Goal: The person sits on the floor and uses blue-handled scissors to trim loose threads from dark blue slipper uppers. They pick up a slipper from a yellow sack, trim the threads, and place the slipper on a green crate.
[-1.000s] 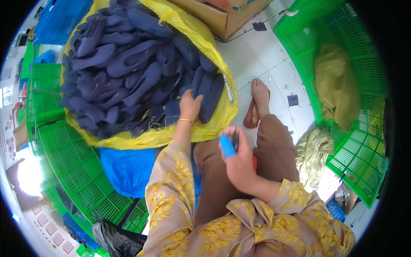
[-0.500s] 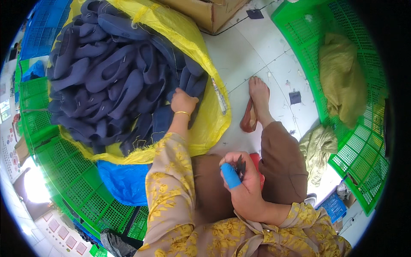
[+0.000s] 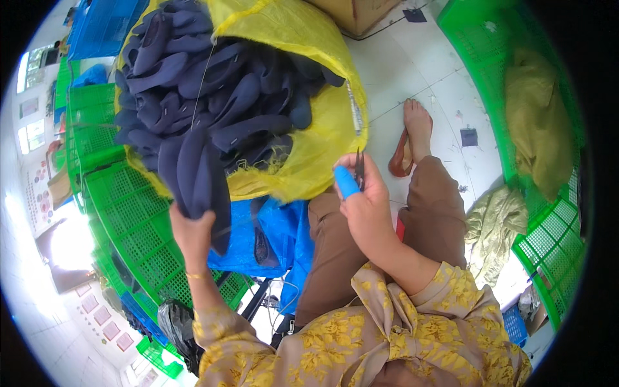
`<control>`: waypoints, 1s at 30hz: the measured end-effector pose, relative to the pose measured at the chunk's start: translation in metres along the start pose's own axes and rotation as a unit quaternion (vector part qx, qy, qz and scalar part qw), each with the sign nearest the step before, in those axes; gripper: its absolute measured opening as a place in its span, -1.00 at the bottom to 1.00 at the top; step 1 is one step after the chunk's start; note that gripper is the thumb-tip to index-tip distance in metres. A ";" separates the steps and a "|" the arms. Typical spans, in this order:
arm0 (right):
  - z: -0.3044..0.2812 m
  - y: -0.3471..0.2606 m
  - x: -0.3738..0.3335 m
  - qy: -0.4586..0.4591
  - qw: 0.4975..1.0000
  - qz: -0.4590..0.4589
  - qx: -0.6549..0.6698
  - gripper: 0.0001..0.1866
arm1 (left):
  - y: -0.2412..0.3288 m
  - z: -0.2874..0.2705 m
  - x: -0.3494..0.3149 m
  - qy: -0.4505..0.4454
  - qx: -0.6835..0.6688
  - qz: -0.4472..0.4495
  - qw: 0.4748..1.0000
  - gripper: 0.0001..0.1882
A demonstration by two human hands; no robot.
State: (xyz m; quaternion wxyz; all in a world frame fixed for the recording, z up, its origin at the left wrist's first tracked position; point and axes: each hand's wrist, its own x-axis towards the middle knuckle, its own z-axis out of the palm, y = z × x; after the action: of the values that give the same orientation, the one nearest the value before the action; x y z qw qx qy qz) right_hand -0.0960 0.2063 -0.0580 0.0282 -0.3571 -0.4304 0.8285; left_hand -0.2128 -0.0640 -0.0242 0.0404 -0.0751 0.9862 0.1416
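Note:
My left hand (image 3: 191, 233) is closed around the lower end of a small bunch of navy fabric shoe uppers (image 3: 193, 171), held up at the near left edge of a yellow woven sack (image 3: 329, 138). A thin thread (image 3: 205, 80) runs from the bunch up across the sack. Inside the sack lies a heap of similar navy uppers (image 3: 219, 80). My right hand (image 3: 371, 209), with a blue wrap (image 3: 346, 182) around a finger, grips small dark thread snips (image 3: 359, 171) pointing upward, just off the sack's near right side.
Blue plastic sheeting (image 3: 290, 226) lies below the sack, with a dark piece (image 3: 263, 248) on it. Green crates (image 3: 122, 209) line the left; another green crate (image 3: 474, 32) with olive cloth (image 3: 538, 122) stands right. A cardboard box (image 3: 358, 13) sits at the far side.
My left hand has come out of the sack, leftward and nearer, with navy uppers in it. My right hand has risen toward the sack, still holding the snips. The view has shifted too.

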 end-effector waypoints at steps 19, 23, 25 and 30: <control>0.048 0.012 0.012 -0.014 0.995 0.088 0.042 -0.94 | -0.131 0.057 -0.022 -0.093 -0.022 -0.031 0.995 -0.68; 0.090 -0.001 0.021 -0.056 0.994 0.061 0.073 -0.96 | -0.086 0.102 0.055 0.065 -0.116 0.180 0.975 -0.67; 0.092 0.006 0.031 -0.079 0.996 0.023 0.041 -0.97 | -0.047 0.124 0.087 0.055 -0.089 0.267 0.958 -0.59; 0.083 0.035 0.049 -0.005 1.000 0.024 -0.008 -0.96 | -0.015 0.172 0.135 -0.067 0.152 0.263 0.950 -0.36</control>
State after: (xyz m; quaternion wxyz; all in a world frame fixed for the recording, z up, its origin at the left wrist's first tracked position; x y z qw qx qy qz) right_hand -0.1745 0.1439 -0.0807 0.0032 -0.3634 -0.4285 0.8272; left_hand -0.3334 -0.0477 -0.2062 0.0783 0.2036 0.9759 0.0001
